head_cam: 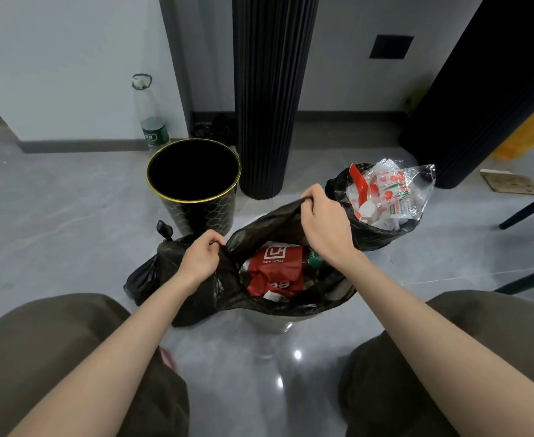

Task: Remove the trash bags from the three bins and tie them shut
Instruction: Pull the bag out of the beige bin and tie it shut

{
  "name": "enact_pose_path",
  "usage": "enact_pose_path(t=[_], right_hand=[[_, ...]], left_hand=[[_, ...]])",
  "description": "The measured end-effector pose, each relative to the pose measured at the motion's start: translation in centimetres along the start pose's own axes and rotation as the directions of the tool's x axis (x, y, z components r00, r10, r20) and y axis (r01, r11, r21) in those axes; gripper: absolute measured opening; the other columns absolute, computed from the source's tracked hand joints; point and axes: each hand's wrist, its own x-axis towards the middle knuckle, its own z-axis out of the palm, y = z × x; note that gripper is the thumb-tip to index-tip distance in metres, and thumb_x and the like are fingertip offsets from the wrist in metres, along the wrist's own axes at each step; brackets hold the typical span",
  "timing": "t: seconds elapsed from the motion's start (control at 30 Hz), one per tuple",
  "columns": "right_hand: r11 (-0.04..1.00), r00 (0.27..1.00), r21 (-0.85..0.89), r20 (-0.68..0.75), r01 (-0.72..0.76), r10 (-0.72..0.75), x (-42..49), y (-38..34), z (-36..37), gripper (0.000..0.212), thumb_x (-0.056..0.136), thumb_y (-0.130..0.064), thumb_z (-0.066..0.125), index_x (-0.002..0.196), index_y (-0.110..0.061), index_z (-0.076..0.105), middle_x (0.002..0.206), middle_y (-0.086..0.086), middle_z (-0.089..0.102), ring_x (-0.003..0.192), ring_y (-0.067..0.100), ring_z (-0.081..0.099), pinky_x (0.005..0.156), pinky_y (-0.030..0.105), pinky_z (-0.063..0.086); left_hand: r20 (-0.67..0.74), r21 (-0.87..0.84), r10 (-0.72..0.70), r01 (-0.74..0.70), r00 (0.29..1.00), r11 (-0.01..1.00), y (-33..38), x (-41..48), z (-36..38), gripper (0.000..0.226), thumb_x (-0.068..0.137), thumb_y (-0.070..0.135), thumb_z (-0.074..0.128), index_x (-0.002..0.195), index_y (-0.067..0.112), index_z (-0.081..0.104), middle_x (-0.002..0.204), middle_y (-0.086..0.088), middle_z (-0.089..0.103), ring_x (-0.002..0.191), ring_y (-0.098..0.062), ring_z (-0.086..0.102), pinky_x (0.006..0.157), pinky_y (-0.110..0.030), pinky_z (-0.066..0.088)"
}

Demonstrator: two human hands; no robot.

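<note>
A glossy grey tiled floor (70, 216) fills the view, seen from above by a crouching person whose knees, in olive-brown trousers (54, 357), sit at seven and five o'clock. A tall black ribbed column (269, 105) stands at twelve o'clock.

At the centre is the thing being worked on: an open black plastic trash bag (275, 225). Its body seems to be still inside a shiny silver bin (269, 324), which shows only as a sliver beneath it at six o'clock. At eleven o'clock of that bag stands an empty black bin with a gold rim (193, 184), with no liner in it. At two o'clock a second black bag stuffed with clear printed wrappers (382, 200) is open and untied; its bin is hidden. At nine o'clock, touching the open bag, lies a knotted black bag (146, 275), already tied. A clear plastic bottle (149, 115) stands by the wall at eleven o'clock. Inside the open bag lies a red paper coffee bag (275, 266).

The left hand (201, 258) grips the bag's rim at nine o'clock, fingers curled tight on the film. The right hand (325, 225) grips the far rim at one o'clock, fingers clamped the same way.

The likely risks: the thin film could stretch or tear if it is hauled up hard against the load or the bin's edge. A slipped grip on one side would tip the mouth and spill rubbish — and the floor looks slick.
</note>
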Motion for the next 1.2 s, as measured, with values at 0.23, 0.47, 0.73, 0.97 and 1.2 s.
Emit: enact_pose_path(t=[0.23, 0.47, 0.73, 0.97, 1.2], right_hand=[[0.997, 0.906, -0.073, 0.424, 0.031, 0.003, -3.1, 1.1, -1.9, 0.018, 0.092, -0.024, 0.039, 0.086, -0.019, 0.056, 0.077, -0.001, 0.063, 0.077, 0.026, 0.059, 0.071, 0.038, 0.047], [0.987, 0.729, -0.071, 0.681, 0.146, -0.059, -6.8, 2.0, -1.3, 0.017, 0.088, -0.022, 0.041, 0.084, -0.02, 0.057, 0.084, -0.002, 0.065, 0.081, 0.019, 0.059, 0.079, 0.041, 0.049], [0.96, 0.644, -0.172, 0.765, 0.222, -0.012, -9.0, 2.7, -1.1, 0.036, 0.092, -0.054, 0.042, 0.088, -0.019, 0.051, 0.084, -0.005, 0.057, 0.08, 0.017, 0.051, 0.074, 0.035, 0.039], [0.851, 0.683, -0.315, 0.727, 0.421, -0.07, -9.4, 3.1, -0.1, 0.063, 0.06, -0.074, 0.067, 0.084, -0.022, 0.042, 0.084, -0.008, 0.052, 0.077, 0.016, 0.047, 0.073, 0.033, 0.033], [0.882, 0.648, -0.32, 0.761, 0.347, 0.021, -10.2, 1.8, 0.8, 0.087, 0.057, -0.079, 0.065, 0.107, -0.018, 0.031, 0.119, 0.003, 0.049, 0.113, 0.025, 0.042, 0.1, 0.05, 0.033]], left_hand=[[0.066, 0.296, 0.071, -0.088, 0.995, 0.951, 0.8, -1.6, -0.7, 0.019, 0.086, 0.008, 0.052, 0.083, 0.025, 0.044, 0.099, -0.007, 0.043, 0.098, -0.027, 0.046, 0.084, -0.032, 0.037], [0.416, 0.541, 0.124, -0.355, 0.901, 0.763, 1.7, -4.7, -0.3, 0.125, 0.048, 0.039, 0.089, 0.14, 0.045, 0.004, 0.154, 0.005, -0.012, 0.142, -0.029, -0.009, 0.115, -0.052, 0.014], [0.233, 0.644, 0.182, -0.292, 0.955, 0.707, 0.5, -4.2, 1.6, 0.138, 0.057, 0.03, 0.088, 0.143, 0.044, -0.019, 0.155, -0.01, -0.023, 0.143, -0.04, 0.0, 0.109, -0.055, 0.031], [0.111, 0.526, 0.206, -0.233, 0.972, 0.818, -0.2, -2.8, 1.6, 0.058, 0.088, 0.024, 0.061, 0.138, 0.018, 0.034, 0.113, -0.008, 0.062, 0.102, -0.027, 0.059, 0.083, -0.044, 0.051], [0.032, 0.434, 0.229, -0.22, 0.973, 0.874, -0.2, -2.3, 1.3, 0.018, 0.09, 0.019, 0.056, 0.103, 0.017, 0.068, 0.103, -0.002, 0.068, 0.094, -0.02, 0.062, 0.082, -0.035, 0.05]])
